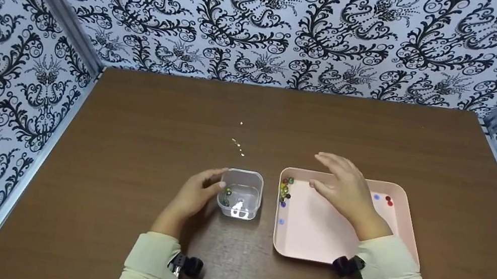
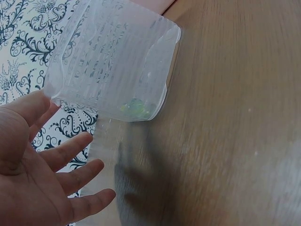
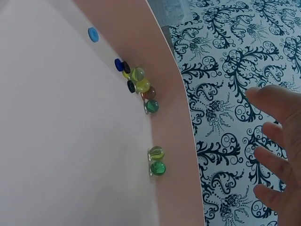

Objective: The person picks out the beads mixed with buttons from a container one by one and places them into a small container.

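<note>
A small clear plastic container stands on the table with a few greenish marbles in one corner. My left hand has its thumb and forefinger at the container's rim, while the other fingers spread free beside it. To the right lies a pink tray. Along its left side are yellow, green and brownish marbles, among small flat discs that look like buttons, such as a light blue one. Above the tray's far part my right hand hovers, fingers spread, holding nothing.
Red pieces and a blue one lie at the tray's far right. Light spots show on the brown table beyond the container. Black-and-white patterned panels stand behind and on both sides.
</note>
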The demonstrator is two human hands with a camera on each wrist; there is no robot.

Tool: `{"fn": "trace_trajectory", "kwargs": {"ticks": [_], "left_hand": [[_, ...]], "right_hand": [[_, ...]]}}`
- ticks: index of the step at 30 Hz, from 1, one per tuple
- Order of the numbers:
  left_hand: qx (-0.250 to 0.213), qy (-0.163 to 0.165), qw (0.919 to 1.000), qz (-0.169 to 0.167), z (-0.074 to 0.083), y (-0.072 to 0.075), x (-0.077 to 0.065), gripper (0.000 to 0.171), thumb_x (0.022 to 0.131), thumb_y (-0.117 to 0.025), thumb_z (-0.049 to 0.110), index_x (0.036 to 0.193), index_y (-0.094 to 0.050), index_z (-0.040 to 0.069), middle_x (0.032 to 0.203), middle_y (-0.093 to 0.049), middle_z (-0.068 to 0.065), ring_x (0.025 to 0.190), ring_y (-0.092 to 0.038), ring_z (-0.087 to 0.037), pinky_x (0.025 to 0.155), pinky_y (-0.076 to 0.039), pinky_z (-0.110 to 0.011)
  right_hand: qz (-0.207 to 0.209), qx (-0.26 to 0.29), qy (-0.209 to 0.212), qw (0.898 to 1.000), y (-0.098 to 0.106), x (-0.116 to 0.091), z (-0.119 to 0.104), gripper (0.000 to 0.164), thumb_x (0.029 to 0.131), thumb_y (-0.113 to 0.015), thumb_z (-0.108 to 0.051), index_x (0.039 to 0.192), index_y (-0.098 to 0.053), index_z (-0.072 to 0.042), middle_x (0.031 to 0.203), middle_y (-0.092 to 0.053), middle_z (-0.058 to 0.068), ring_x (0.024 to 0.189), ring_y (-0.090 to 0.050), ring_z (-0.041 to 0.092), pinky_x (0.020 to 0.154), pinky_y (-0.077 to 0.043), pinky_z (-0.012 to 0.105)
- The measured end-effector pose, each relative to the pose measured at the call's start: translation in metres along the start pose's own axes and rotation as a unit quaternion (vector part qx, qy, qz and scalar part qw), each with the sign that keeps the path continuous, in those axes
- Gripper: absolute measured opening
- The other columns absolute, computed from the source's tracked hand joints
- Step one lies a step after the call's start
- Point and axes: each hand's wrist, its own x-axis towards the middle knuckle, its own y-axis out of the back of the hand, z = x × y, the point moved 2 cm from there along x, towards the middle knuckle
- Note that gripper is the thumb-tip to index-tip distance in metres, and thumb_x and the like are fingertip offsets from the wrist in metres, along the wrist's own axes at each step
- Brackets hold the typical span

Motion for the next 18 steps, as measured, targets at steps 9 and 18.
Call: {"fn": "trace_trajectory", "kwargs": {"ticks": [9, 18], "left_hand": [[-0.001, -0.004, 1.0000, -0.003, 0.0008, -0.0011, 0.0002, 0.038, 0.094, -0.060, 0.008, 0.131, -0.057, -0.001, 0.130, -0.058, -0.022, 0.124, -0.052, -0.035, 0.108, -0.038, -0.047], [0.008, -0.011, 0.9999, 0.000, -0.0001, -0.0006, -0.0001, 0.037, 0.094, -0.059, 0.009, 0.130, -0.058, -0.001, 0.131, -0.058, -0.021, 0.126, -0.050, -0.035, 0.109, -0.035, -0.047]], "right_hand": [[-0.024, -0.012, -0.027, 0.999, 0.0024, -0.0033, 0.0048, 0.054, 0.078, -0.081, -0.022, 0.127, -0.063, -0.009, 0.127, -0.063, 0.012, 0.119, -0.055, 0.034, 0.101, -0.042, 0.052], [-0.033, -0.003, -0.030, 0.999, 0.0015, -0.0047, 0.0083, 0.049, 0.079, -0.080, -0.018, 0.125, -0.065, -0.009, 0.123, -0.066, 0.011, 0.116, -0.058, 0.034, 0.099, -0.045, 0.051]]}}
